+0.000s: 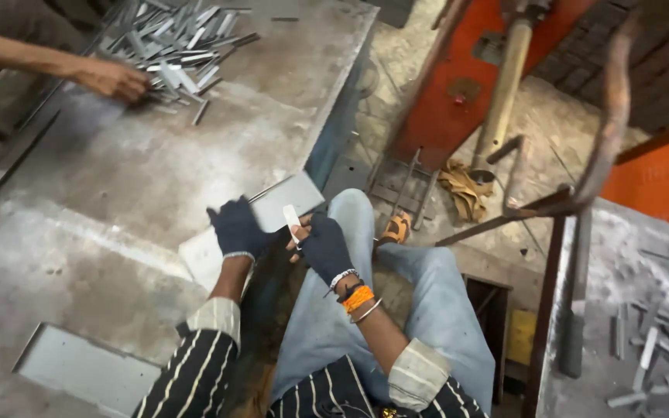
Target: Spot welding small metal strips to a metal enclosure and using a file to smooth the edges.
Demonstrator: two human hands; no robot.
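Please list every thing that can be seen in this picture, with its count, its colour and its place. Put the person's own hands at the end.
metal table: one, grey, left half.
pile of short metal strips: many, silver, top left on the table.
other person's hand: one, bare, touching that pile.
flat metal plate: one, light grey, at the table's edge under the gloved hands.
second flat plate: one, grey, bottom left.
orange machine: one, top centre.
wooden handle: one, tan, on the machine.
second strip pile: several, silver, bottom right.
small metal strip: one, pale, between the hands.
left hand: dark glove, on the plate.
right hand: dark glove, holding the small strip.
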